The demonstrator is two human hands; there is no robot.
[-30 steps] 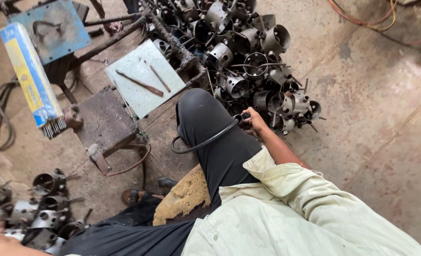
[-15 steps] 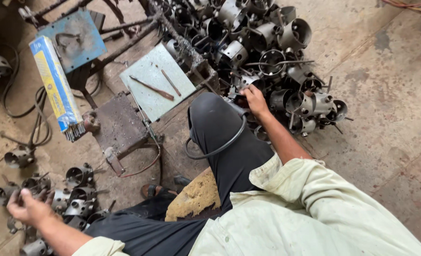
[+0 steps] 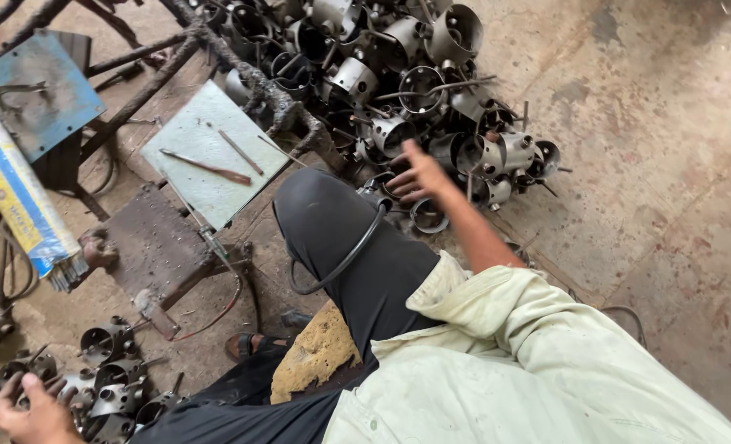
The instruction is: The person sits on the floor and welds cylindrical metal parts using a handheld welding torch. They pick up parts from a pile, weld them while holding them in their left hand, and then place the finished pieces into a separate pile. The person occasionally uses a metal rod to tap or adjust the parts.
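While our right hand hovers with fingers spread and empty over the big heap of grey round metal housings, our left hand touches the small pile, so we should grasp one rim firmly.

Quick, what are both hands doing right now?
Left hand: curled on the small pile of metal parts; grip unclear.
Right hand: open, empty, over the big pile.
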